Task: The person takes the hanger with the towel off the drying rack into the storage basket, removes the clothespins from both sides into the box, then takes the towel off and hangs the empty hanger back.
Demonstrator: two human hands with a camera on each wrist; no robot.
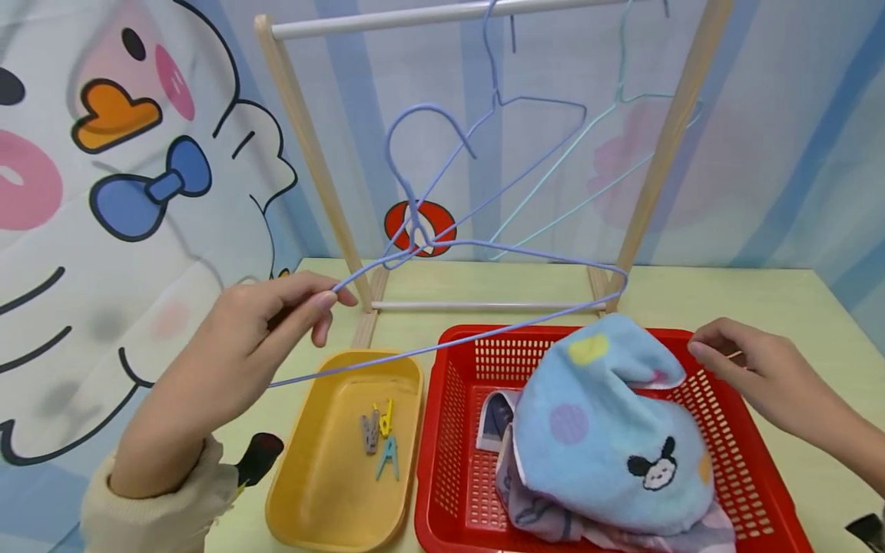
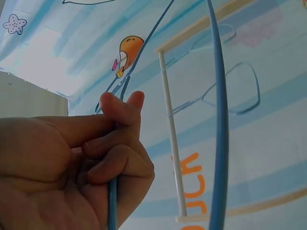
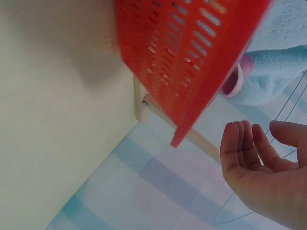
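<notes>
My left hand (image 1: 270, 330) pinches the left shoulder of a blue-purple wire clothes hanger (image 1: 532, 253), held up in front of the rack with its hook upward. In the left wrist view the hanger's wire (image 2: 113, 201) passes through the curled fingers of that hand (image 2: 110, 153). My right hand (image 1: 760, 369) is over the right rim of a red basket (image 1: 442, 430), loosely bent and holding nothing; the right wrist view shows its fingers (image 3: 232, 143) apart from the basket. Beside it a light blue towel (image 1: 615, 461) with a small animal face lies heaped on other cloth in the basket.
A wooden rack (image 1: 304, 138) with a white top rail (image 1: 387, 21) stands behind. Another blue-purple hanger (image 1: 525, 169) and a mint hanger (image 1: 553, 184) hang there. Left of the basket, a yellow tray (image 1: 304, 476) contains grey, yellow and teal clothespins (image 1: 389, 453).
</notes>
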